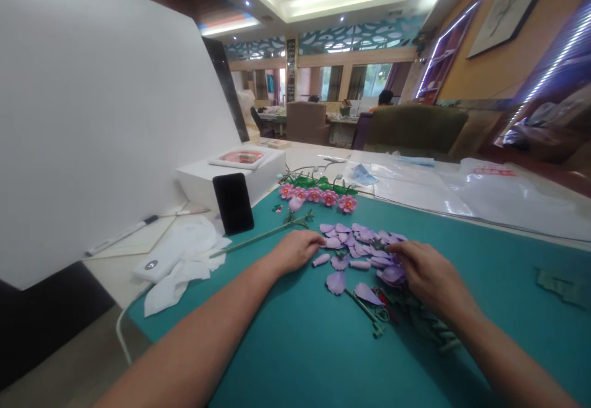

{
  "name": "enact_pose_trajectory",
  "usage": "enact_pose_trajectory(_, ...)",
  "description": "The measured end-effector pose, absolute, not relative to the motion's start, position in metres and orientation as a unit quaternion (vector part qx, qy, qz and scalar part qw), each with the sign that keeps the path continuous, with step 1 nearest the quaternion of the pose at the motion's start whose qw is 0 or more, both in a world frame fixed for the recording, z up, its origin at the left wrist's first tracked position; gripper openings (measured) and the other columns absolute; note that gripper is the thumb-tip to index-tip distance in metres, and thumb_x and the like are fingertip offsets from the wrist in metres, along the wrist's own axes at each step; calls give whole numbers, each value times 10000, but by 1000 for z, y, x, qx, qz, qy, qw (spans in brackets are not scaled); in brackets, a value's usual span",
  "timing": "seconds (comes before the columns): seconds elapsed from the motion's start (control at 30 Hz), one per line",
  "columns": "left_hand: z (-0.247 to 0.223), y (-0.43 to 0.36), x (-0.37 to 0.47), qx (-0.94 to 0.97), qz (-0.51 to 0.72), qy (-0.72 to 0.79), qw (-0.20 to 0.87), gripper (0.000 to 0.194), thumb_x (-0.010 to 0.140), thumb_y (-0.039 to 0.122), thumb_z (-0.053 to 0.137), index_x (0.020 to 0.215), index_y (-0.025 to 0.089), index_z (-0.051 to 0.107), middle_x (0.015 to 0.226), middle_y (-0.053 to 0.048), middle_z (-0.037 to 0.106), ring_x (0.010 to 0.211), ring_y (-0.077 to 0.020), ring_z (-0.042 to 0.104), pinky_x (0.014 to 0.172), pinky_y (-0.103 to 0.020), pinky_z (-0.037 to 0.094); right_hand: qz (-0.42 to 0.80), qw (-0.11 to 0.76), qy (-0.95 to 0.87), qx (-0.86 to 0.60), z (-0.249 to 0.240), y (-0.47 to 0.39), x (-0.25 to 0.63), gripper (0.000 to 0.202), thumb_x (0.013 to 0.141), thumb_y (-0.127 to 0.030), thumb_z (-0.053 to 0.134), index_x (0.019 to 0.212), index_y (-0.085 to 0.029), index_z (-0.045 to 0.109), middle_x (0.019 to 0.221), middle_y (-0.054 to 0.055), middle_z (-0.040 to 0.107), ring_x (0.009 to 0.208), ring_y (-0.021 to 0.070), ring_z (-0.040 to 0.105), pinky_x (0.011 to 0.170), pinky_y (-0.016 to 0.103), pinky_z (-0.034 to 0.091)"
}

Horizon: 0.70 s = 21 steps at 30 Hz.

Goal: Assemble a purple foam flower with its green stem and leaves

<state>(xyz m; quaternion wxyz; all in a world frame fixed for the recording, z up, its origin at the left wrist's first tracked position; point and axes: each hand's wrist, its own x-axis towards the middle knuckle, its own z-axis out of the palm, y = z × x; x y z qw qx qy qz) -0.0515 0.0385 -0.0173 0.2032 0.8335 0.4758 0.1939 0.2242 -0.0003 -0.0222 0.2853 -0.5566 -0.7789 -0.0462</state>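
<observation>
A pile of loose purple petals and lilac bud-shaped pieces lies on the green mat. My left hand rests at the pile's left edge, fingers curled and pressed together against a lilac piece; what they pinch is hidden. Over the right side of the pile, my right hand has its fingers bent down among the petals, thumb and fingertips close together, partly hidden. Below the pile lie a green stem piece and, beneath my right hand, several dark green parts.
A pink bud on a long green stem lies left. Behind it are several pink flowers. A black phone-like slab leans against a white box. Tissues, a marker and clear plastic sheets surround the mat.
</observation>
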Motion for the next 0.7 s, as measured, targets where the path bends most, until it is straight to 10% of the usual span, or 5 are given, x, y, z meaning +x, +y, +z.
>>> enact_pose_trajectory(0.33,-10,39,-54,829,177,499,179,349,747,91,377,867,175,694,898,-48,716,810,-186,614,767,-280,449,-14,261,-747,-612,-18,-7,210,305,873,-249,402,985,-239,686,904,56,744,782,226,673,658,308,447)
enact_pose_trajectory(0.7,-6,36,-51,819,183,506,199,381,842,285,394,1109,172,639,1089,-96,699,934,-233,638,810,-306,446,7,252,-691,-678,5,4,255,283,836,-213,478,988,-226,716,971,53,736,897,217,659,766,301,464)
